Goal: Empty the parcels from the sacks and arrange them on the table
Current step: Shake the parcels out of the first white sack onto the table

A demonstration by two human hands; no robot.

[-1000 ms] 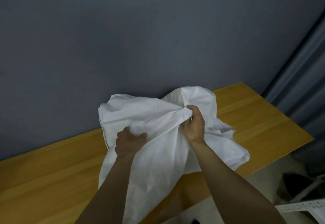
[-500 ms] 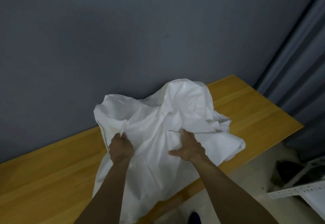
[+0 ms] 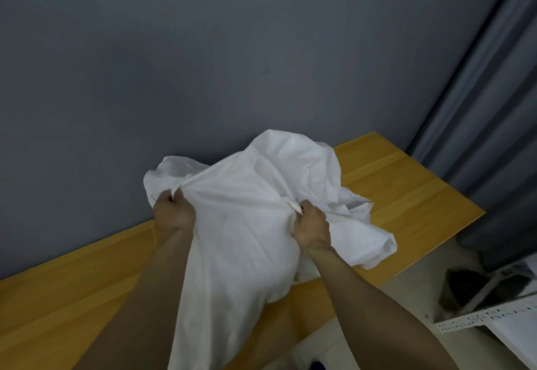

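White sack on wooden table

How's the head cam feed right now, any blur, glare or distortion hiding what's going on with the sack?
Head view: dim, even light, no glare; the white sack is the brightest thing, its folds readable but soft. Head view: slight blur on the left hand and right hand, both fisted on the cloth. Head view: wide-angle bend tilts the table and curtain. No parcels are visible.

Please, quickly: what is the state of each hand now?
Left hand: closed, gripping the white sack.
Right hand: closed, gripping the same sack.
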